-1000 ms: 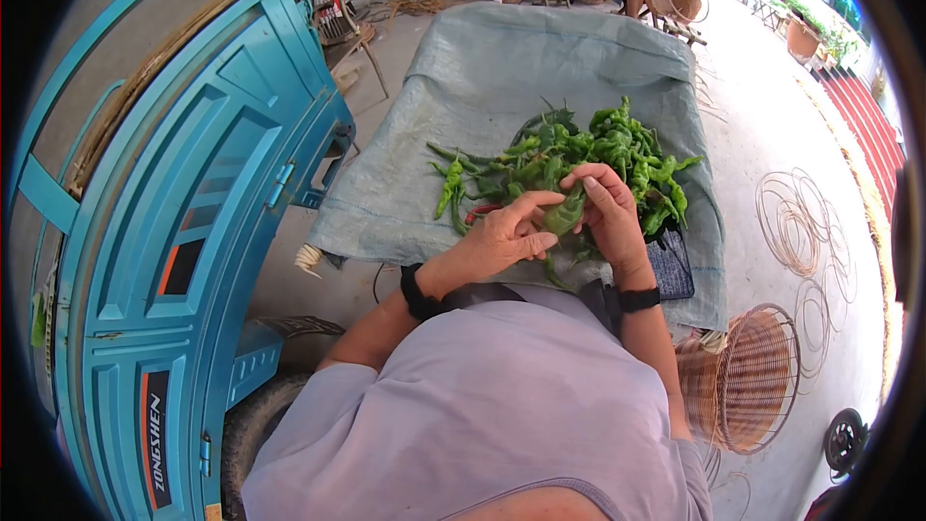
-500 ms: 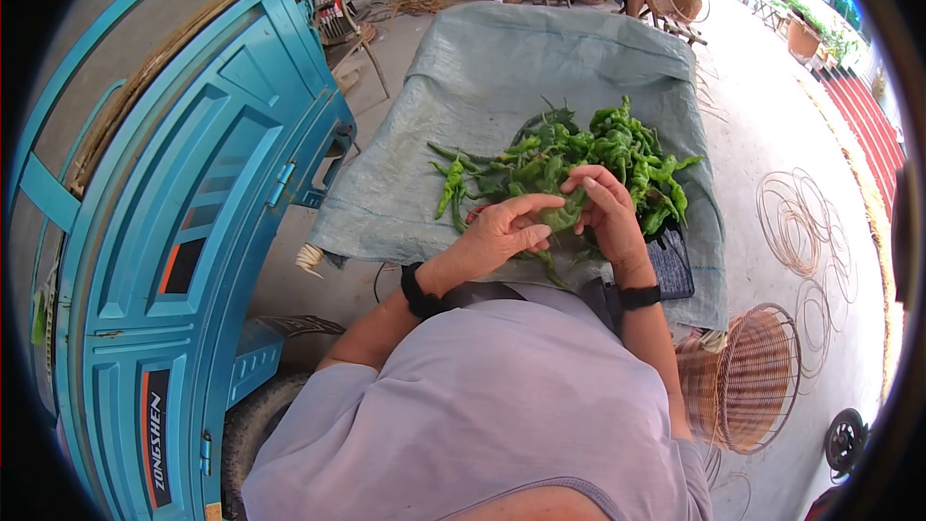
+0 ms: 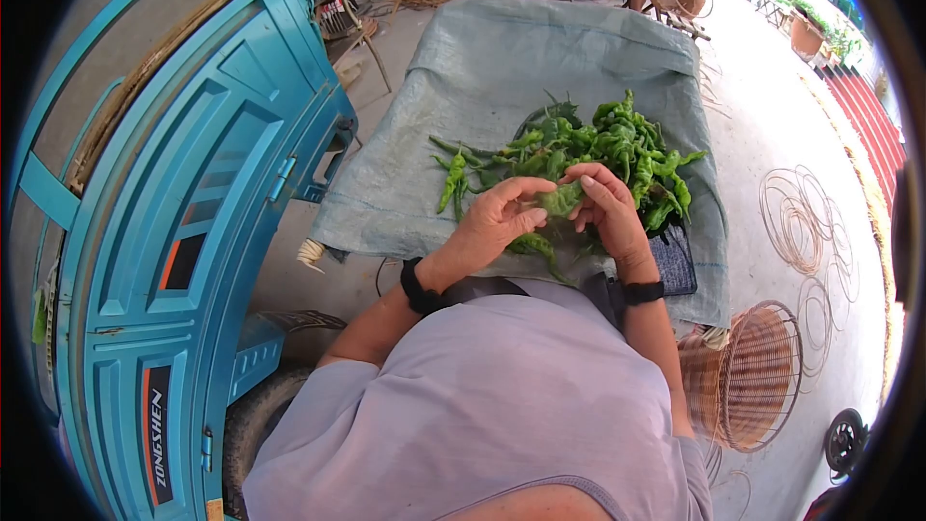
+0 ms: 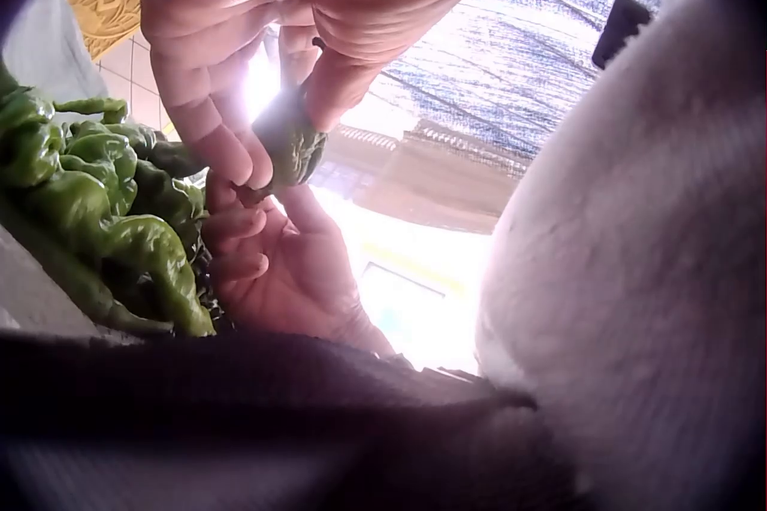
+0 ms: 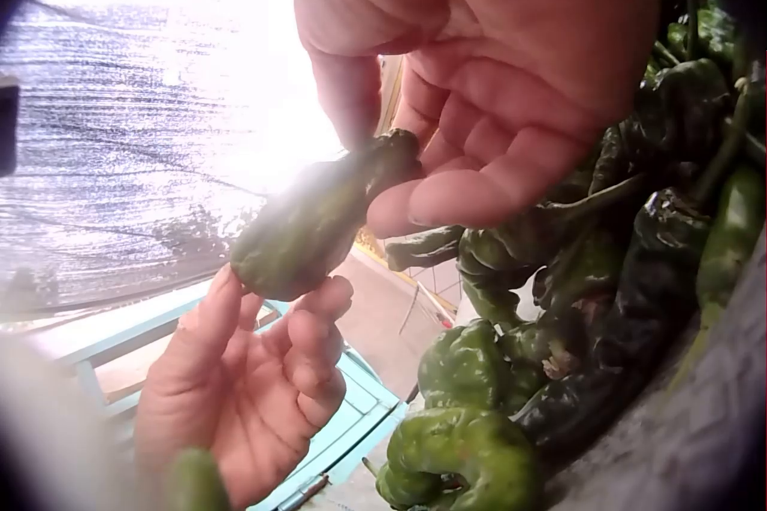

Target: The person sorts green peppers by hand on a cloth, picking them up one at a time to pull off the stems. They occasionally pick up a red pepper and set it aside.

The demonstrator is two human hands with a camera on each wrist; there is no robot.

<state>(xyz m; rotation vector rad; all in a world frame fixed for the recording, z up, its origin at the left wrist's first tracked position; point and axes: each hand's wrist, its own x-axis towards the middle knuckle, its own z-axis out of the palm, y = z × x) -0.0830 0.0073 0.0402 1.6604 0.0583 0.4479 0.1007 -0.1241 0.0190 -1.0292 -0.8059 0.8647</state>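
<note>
Left hand (image 3: 490, 224) and right hand (image 3: 613, 217) each pinch an end of the green pepper (image 3: 561, 200) beside the pepper pile (image 3: 632, 147), so honestly I'd go light with the fingertips and turn it gently to avoid bruising.

A pale lavender-grey short-sleeved shirt (image 3: 482, 376) is worn, its rounded neckline (image 3: 579, 480) edged with a darker band. The left wrist is encircled by a black strap (image 3: 417, 287), the right by a black wristband (image 3: 643, 292).
</note>
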